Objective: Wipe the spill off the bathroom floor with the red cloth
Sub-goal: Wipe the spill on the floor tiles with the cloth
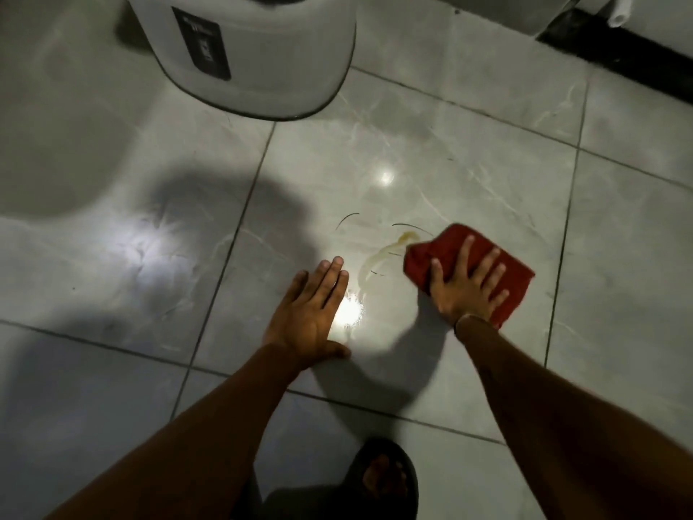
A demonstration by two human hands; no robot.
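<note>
On the grey tiled floor, just right of frame centre, the right hand lies flat with fingers spread, palm down on the red cloth; it presses the cloth rather than gripping it, and no fingers curl around the fabric. Cloth is bunched into a rough rectangle and shows beyond the fingers at 12 and 3 o'clock. At 10 o'clock from the cloth, touching its upper left edge, sits the spill: a thin yellowish streak curving down toward 7 o'clock, with a few dark hair-like strands around it. The streak lies between the two hands. Left hand is released, flat on the bare tile at 9 o'clock from the cloth, fingers together and pointing to 12 o'clock, thumb out to the right; it holds nothing. A bright reflection of light sits on the tile just beside its index finger. At 11 o'clock of the frame, well apart from the hands, stands a white round bin with a dark label on its side. At 6 o'clock a foot in a dark sandal rests on the floor. Lighting is dim; floor is glossy.
</note>
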